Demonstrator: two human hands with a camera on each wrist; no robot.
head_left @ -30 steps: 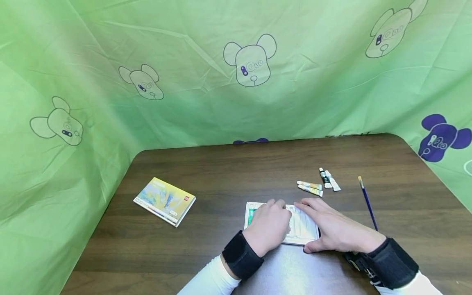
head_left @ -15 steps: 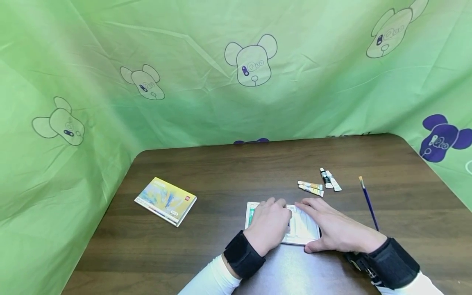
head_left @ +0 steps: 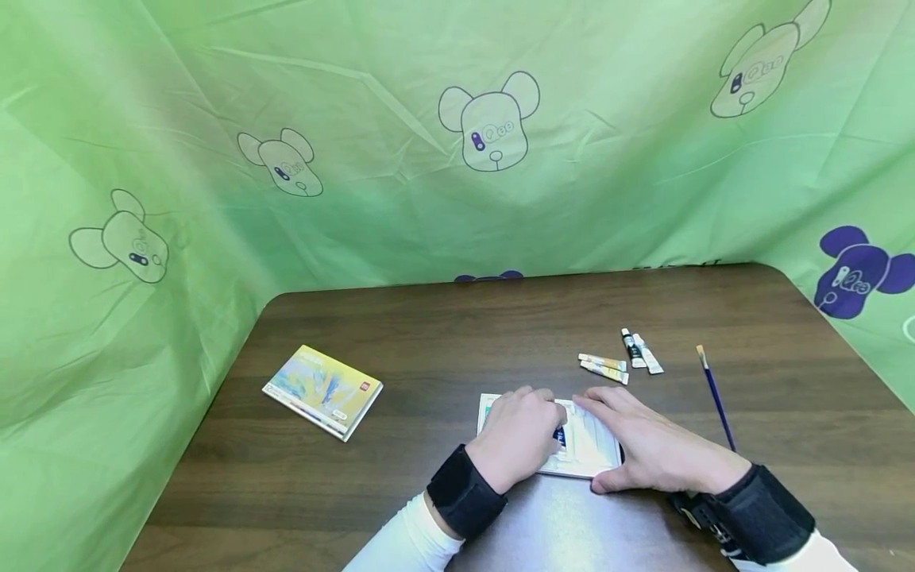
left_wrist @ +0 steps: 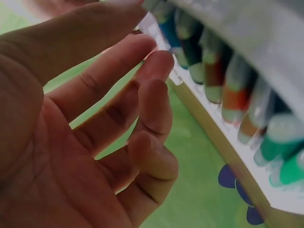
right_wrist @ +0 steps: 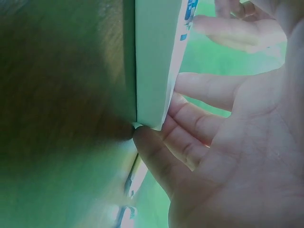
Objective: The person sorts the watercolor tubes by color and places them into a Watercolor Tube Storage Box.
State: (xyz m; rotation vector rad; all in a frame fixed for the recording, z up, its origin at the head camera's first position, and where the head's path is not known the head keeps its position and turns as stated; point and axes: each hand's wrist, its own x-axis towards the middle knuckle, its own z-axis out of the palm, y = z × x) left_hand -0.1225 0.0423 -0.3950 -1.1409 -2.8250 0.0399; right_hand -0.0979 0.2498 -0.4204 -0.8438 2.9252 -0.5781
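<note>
A white tray of paint tubes (head_left: 588, 445) lies near the front of the table, its tubes side by side. My left hand (head_left: 516, 433) is over its left half, fingers loosely bent. In the left wrist view the thumb (left_wrist: 107, 21) reaches to the end of the tube row, with a gap between it and the index finger. A dark blue tube (head_left: 560, 436) shows beside that hand; the hand hides several others. My right hand (head_left: 643, 441) holds the tray's right end, thumb at the near corner and fingers at the far edge. The right wrist view shows fingertips against the tray's side (right_wrist: 154, 71).
Two yellowish paint tubes (head_left: 604, 368) lie behind the tray, beside a dark tube (head_left: 632, 348) and a white tube (head_left: 648, 354). A blue-handled paintbrush (head_left: 716, 401) lies at right. A yellow illustrated box (head_left: 323, 392) sits at left. A green curtain (head_left: 357, 214) surrounds the table.
My left hand has shifted slightly left over the tray, and more of the dark blue tube shows beside it. The right hand stays at the tray's right end.
</note>
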